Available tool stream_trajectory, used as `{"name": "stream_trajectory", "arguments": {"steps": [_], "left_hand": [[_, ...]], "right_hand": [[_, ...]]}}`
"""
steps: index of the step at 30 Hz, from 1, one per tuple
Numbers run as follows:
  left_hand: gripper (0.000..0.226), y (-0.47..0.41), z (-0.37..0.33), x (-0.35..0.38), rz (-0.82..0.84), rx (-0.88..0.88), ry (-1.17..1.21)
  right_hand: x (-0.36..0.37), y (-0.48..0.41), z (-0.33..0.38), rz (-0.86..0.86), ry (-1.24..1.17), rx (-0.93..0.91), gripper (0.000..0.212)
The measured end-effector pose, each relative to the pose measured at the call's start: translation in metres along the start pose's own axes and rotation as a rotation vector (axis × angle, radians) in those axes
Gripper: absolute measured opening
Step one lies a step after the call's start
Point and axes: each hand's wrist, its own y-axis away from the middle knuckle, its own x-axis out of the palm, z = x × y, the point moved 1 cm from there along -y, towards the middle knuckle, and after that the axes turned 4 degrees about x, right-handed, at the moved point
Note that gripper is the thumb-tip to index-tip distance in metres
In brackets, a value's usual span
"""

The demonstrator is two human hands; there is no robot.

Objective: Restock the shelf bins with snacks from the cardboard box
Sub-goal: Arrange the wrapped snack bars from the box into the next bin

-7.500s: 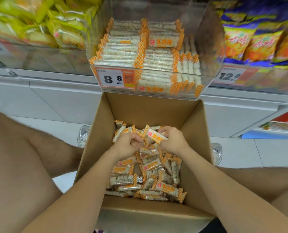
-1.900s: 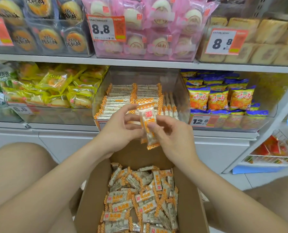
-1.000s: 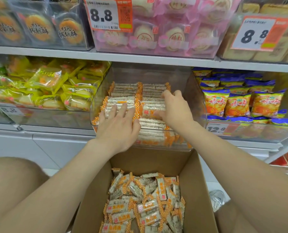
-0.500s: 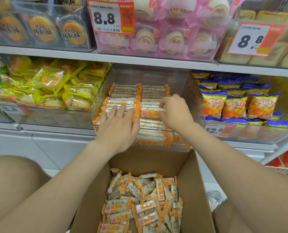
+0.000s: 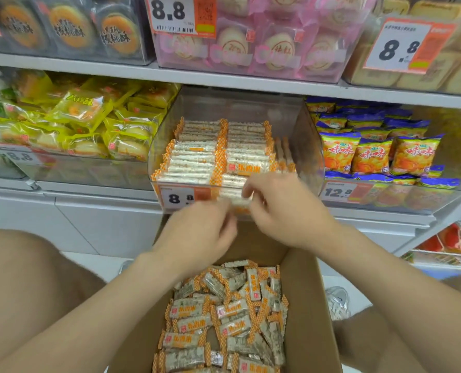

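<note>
As both hang over box, L hand & R hand blur; grip unclear.

An open brown cardboard box is placed directly below the shelf, partly filled w/ loose snack bars in clear wrappers w/ orange checked ends, heaped at all angles. In the clear shelf bin above, same-type bars are stacked flat in neat rows, a few stood on edge at the right.
</note>
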Motion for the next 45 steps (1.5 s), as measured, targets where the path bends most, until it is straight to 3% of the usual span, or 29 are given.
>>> {"name": "stream_trajectory", "arguments": {"steps": [3,4,7,12,17,22,27,29,31,34,38,41,45], "left_hand": [[0.017,0.020,0.012,0.049,0.681,-0.037,-0.135],[0.022,0.024,0.019,0.066,0.836,-0.055,-0.156],[0.026,0.030,0.043,0.113,1.014,-0.132,-0.135],[0.027,0.047,0.078,0.180,0.926,-0.280,-0.069],[0.055,0.084,0.102,0.248,1.089,-0.440,-0.042],[0.063,0.106,0.106,0.275,1.146,-0.591,-0.029],[0.064,0.112,0.101,0.282,1.051,-0.583,0.011],[0.063,0.115,0.102,0.286,0.981,-0.582,0.029],[0.053,0.117,0.102,0.287,0.961,-0.574,0.060],[0.039,0.116,0.099,0.285,0.965,-0.531,0.004],[0.047,0.118,0.094,0.284,0.968,-0.547,0.091],[0.040,0.109,0.089,0.272,0.872,-0.545,0.191],[0.041,0.089,0.080,0.244,0.721,-0.550,0.455]], "right_hand": [[0.039,0.040,0.002,0.513,0.033,0.060,0.030],[0.058,0.050,-0.004,0.650,0.085,0.083,0.032],[0.119,0.065,-0.034,0.850,0.111,0.206,0.035],[0.187,0.073,-0.078,0.782,0.014,0.453,0.038],[0.249,0.098,-0.099,0.819,0.002,0.615,0.023],[0.288,0.095,-0.106,0.661,0.054,0.593,0.047],[0.317,0.098,-0.108,1.056,0.190,0.617,0.059],[0.324,0.099,-0.105,1.086,0.243,0.607,0.062],[0.328,0.096,-0.102,1.014,0.262,0.590,0.060],[0.333,0.092,-0.100,0.790,0.104,0.627,0.046],[0.324,0.091,-0.096,0.377,-0.259,0.722,0.010],[0.314,0.092,-0.093,0.321,-0.497,0.755,0.031],[0.284,0.089,-0.091,0.456,-0.797,0.798,0.096]]}}
